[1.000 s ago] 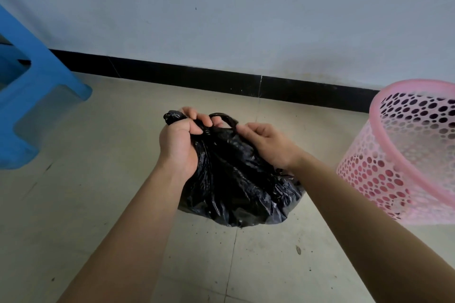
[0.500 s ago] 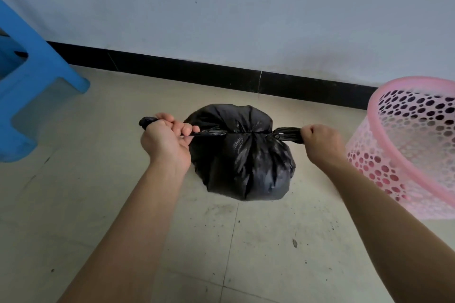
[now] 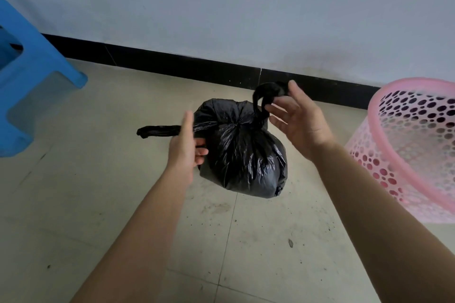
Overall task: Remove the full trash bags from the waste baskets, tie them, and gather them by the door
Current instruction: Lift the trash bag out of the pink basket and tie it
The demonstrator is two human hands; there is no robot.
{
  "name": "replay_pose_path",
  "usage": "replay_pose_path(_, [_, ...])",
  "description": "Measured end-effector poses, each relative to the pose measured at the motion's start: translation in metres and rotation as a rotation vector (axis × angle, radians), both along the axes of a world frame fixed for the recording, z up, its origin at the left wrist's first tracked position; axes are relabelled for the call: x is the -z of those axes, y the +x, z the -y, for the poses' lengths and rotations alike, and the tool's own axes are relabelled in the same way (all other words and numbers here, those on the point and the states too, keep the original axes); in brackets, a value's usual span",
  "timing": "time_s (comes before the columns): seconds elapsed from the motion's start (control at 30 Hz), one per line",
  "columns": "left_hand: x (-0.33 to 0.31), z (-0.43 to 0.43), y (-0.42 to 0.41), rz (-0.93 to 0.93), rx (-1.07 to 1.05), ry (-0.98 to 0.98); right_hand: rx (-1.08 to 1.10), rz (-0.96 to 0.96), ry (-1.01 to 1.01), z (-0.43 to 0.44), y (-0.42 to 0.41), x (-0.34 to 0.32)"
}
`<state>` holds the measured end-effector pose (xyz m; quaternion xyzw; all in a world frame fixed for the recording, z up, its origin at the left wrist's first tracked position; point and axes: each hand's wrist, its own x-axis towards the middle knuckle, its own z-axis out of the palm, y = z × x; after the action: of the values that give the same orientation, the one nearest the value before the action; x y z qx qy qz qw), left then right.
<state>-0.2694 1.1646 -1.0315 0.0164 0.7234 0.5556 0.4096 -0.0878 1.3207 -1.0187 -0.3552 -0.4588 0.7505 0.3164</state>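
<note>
A full black trash bag (image 3: 243,152) hangs above the floor at the centre, its mouth drawn into a knot on top. One twisted tail rises from the knot to my right hand (image 3: 299,123), which pinches it between thumb and fingertips, the other fingers spread. The other tail sticks out level to the left and crosses my left hand (image 3: 187,147). That hand is loose, thumb straight up, its fingertips touching the bag's left side. The pink perforated waste basket (image 3: 403,162) stands tilted at the right edge, with no bag visible inside.
A blue plastic stool (image 3: 37,81) stands at the far left. A pale wall with a black skirting strip (image 3: 172,66) runs across the back. The tiled floor (image 3: 258,241) below the bag carries specks of dirt.
Both fists were pulling the two tails apart, tightening the knot. Now my left hand has let go and opened, and my right hand has lifted its tail up in a fingertip pinch.
</note>
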Motion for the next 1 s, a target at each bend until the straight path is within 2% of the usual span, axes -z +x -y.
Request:
replay_pose_path(0.07, [0.003, -0.004, 0.011, -0.191, 0.124, 0.074, 0.019, 0.046, 0.036, 0.002, -0.003, 0.01])
replay_pose_path(0.17, [0.006, -0.012, 0.018, -0.508, 0.202, 0.051, 0.047, 0.36, 0.15, 0.011, -0.009, 0.033])
replay_pose_path(0.23, [0.009, -0.017, 0.019, -0.613, 0.24, 0.018, -0.024, 0.523, 0.118, 0.012, -0.01, 0.049])
replay_pose_path(0.3, [0.015, -0.021, 0.018, -0.685, 0.262, 0.027, -0.046, 0.561, 0.123, 0.015, -0.011, 0.058])
replay_pose_path(0.33, [0.018, -0.022, 0.017, -0.766, 0.256, 0.038, -0.013, 0.597, 0.199, 0.014, -0.013, 0.061])
replay_pose_path(0.43, [0.02, -0.024, 0.019, -1.009, 0.175, 0.179, 0.19, 0.738, 0.64, 0.019, -0.019, 0.061])
replay_pose_path(0.5, [0.016, -0.023, 0.024, -1.097, 0.123, 0.315, 0.334, 0.644, 0.861, 0.027, -0.025, 0.055])
replay_pose_path(0.53, [0.015, -0.024, 0.027, -1.136, 0.106, 0.368, 0.391, 0.566, 0.892, 0.034, -0.028, 0.049])
replay_pose_path(0.63, [0.012, -0.028, 0.028, -1.239, 0.084, 0.452, 0.425, 0.443, 0.766, 0.048, -0.037, 0.037])
replay_pose_path(0.73, [0.013, -0.033, 0.021, -1.204, 0.086, 0.404, 0.376, 0.445, 0.642, 0.049, -0.039, 0.042])
replay_pose_path(0.87, [0.045, -0.038, 0.013, -1.292, 0.193, 0.138, 0.234, 0.586, 0.632, 0.051, -0.043, 0.073])
replay_pose_path(0.93, [0.069, -0.032, 0.011, -1.36, 0.298, 0.071, 0.181, 0.729, 0.701, 0.053, -0.046, 0.091])
replay_pose_path(1.0, [0.09, -0.026, 0.006, -1.397, 0.306, 0.001, 0.132, 0.858, 0.84, 0.055, -0.05, 0.104])
